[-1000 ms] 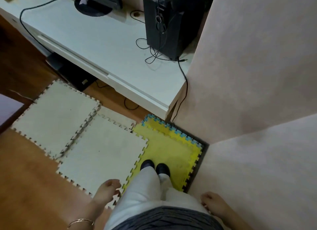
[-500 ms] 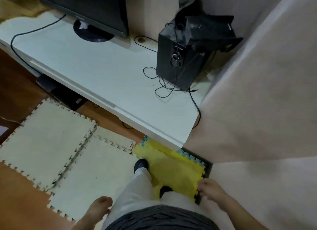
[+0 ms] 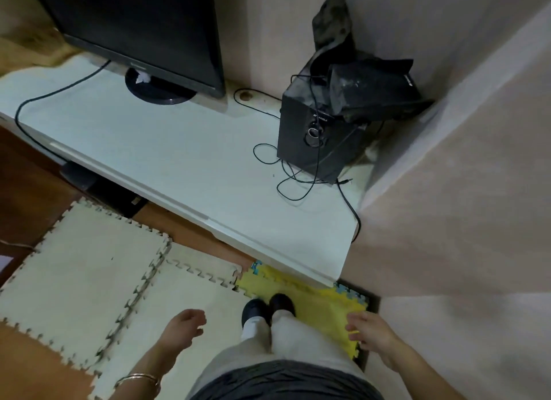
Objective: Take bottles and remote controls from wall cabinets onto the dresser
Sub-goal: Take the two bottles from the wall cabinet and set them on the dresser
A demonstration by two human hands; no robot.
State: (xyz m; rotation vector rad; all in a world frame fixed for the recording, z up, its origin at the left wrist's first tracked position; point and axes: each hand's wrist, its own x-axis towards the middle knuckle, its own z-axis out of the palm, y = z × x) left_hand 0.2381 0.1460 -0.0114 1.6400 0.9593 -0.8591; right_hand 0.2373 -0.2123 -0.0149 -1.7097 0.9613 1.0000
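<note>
I stand in front of a low white dresser that runs from the upper left to the right. My left hand hangs by my side with loosely curled fingers and holds nothing. My right hand hangs on the other side, fingers relaxed, also holding nothing. A pale beige cabinet panel rises right beside the dresser's right end. No bottle or remote control is in view.
A black monitor stands at the dresser's back. A black speaker with dark clutter on top and loose cables sits at its right end. Beige foam mats and a yellow mat cover the wooden floor under my feet.
My view has tilted up, showing more of the monitor and speaker. I have stepped closer to the dresser. Both hands have risen slightly at my sides.
</note>
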